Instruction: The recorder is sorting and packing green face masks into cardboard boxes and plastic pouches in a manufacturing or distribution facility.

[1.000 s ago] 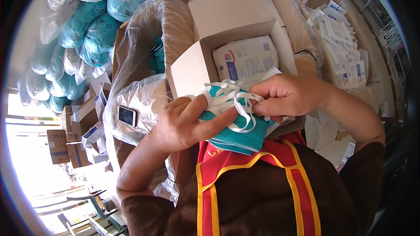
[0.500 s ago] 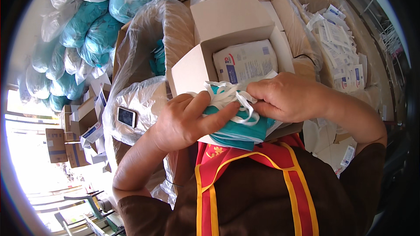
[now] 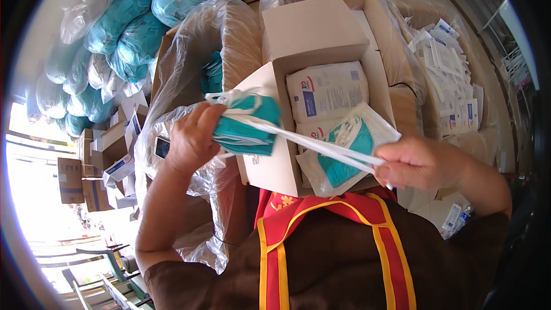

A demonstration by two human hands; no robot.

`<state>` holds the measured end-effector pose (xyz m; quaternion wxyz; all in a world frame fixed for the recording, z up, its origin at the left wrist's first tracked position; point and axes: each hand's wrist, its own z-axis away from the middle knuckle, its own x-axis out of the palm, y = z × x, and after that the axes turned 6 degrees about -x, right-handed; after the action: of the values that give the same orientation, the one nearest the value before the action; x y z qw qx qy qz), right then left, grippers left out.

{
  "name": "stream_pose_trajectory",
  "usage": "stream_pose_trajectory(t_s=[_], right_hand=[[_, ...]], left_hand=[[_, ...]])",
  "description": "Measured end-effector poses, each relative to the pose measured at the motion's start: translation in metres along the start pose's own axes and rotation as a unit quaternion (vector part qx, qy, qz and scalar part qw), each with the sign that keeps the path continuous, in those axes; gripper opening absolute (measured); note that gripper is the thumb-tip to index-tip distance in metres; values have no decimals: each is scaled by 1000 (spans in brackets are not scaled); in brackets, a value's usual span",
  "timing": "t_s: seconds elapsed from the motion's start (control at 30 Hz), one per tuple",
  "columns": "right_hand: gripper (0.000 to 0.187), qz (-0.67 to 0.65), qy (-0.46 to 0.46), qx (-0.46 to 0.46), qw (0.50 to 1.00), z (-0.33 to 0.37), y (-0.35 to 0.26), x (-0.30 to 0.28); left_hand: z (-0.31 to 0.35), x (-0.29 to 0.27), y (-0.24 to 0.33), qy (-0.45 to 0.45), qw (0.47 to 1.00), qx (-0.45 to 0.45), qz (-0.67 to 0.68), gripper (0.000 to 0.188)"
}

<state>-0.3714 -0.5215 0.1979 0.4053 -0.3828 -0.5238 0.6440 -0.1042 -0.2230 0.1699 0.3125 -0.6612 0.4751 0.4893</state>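
Note:
My left hand is closed round a stack of teal face masks, held over the left flap of a carton. White mask straps stretch taut from the stack to my right hand, whose fingers are pinched on their ends. Below the straps, in the open carton, lies a clear-fronted pouch with teal masks and white loops showing inside. Behind it sits a white printed packet. Motion slightly blurs both hands and the stack.
Plastic-lined cartons stand left and right, the far right one heaped with white packets. A phone lies on plastic near my left wrist. Bags of teal items pile at the far left, above stacked boxes.
My left hand has moved left and up with the mask stack, while my right hand has drawn away to the right, pulling the straps long. The pouch in the carton has come into sight.

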Motion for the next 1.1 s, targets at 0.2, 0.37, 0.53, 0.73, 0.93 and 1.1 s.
stream_pose_trajectory(t_s=[0.2,0.37,0.53,0.73,0.93,1.1], right_hand=[[23,5,-14,2,1000,39,-13,7],[28,-159,190,46,968,70,2,3],[29,-268,187,-61,943,20,21,-2],[32,-310,154,-160,924,-38,24,1],[33,-237,192,-129,943,-66,12,-7],[31,-245,218,-130,936,-81,11,-5]], left_hand=[[34,10,-80,-7,973,-218,-73,33],[62,-16,-122,135,954,-249,-102,27],[5,-25,-62,252,836,-281,399,28],[-32,-12,-11,275,498,-86,818,43],[-70,-10,56,199,418,74,883,44],[-85,-6,87,143,324,123,927,47]])
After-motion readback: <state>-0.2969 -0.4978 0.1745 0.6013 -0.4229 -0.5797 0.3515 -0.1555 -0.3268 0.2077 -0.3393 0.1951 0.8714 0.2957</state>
